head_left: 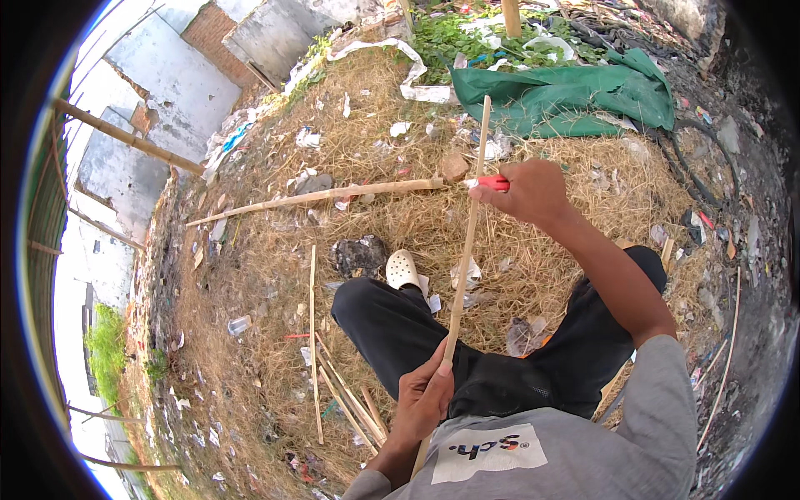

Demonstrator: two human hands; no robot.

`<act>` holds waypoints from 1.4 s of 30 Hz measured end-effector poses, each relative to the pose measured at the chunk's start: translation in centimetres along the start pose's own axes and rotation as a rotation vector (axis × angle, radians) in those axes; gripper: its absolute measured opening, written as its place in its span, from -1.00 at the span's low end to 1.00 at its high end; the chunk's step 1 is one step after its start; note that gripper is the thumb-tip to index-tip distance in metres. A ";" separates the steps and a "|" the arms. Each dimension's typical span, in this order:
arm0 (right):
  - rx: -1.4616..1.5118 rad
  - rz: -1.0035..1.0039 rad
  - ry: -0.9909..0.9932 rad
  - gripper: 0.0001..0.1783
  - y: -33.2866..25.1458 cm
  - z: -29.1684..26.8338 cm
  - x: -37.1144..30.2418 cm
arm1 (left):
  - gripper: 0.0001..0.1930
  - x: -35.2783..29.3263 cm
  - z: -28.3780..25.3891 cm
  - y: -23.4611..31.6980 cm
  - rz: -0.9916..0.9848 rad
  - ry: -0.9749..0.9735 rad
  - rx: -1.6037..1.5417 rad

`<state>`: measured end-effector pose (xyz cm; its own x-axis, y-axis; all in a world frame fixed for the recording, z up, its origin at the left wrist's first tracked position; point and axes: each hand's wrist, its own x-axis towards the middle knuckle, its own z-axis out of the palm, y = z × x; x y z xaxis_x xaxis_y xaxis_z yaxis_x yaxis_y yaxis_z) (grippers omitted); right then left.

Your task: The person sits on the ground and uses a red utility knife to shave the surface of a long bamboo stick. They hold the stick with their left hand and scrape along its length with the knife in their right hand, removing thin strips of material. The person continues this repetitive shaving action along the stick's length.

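Note:
A long, pale bamboo strip (467,258) slants up in front of me from my lap, its lower end running past my shirt. Low on the strip, my left hand (422,400) is closed around it, thumb lying along it. Farther up, my right hand (533,192) grips a red-handled knife (493,182), with the handle's front end against the strip. The blade is mostly hidden, and whether it cuts into the strip I cannot tell. Beyond, a longer bamboo piece (333,193) lies on the ground, its right end close to the knife.
Several thin bamboo strips (354,404) lie at my left beside a single straight one (314,342). A dark stone (360,256) is near my white clog (402,271). Green sheeting (575,98) lies at the far right. Dry grass (250,292) and scattered litter cover the ground.

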<state>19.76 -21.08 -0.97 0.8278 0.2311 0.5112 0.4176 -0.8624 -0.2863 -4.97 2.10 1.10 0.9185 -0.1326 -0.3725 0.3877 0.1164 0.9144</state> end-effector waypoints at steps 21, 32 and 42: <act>0.151 0.044 -0.123 -0.19 -2.8 -2.2 -2.1 | -0.52 -0.1 -1.9 -0.6 -0.011 -0.023 -0.172; 0.091 -0.153 -0.048 -0.21 -4.5 -0.9 -3.0 | -0.52 0.2 -0.3 1.1 0.040 0.072 0.087; 0.071 -0.344 0.028 -0.18 -3.6 0.0 -3.2 | -0.53 0.4 0.3 1.4 0.070 0.048 0.194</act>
<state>15.57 -18.69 -1.58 0.6238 0.4899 0.6090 0.6962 -0.7024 -0.1482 -4.09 1.92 2.27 0.9472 -0.0832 -0.3096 0.3045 -0.0690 0.9500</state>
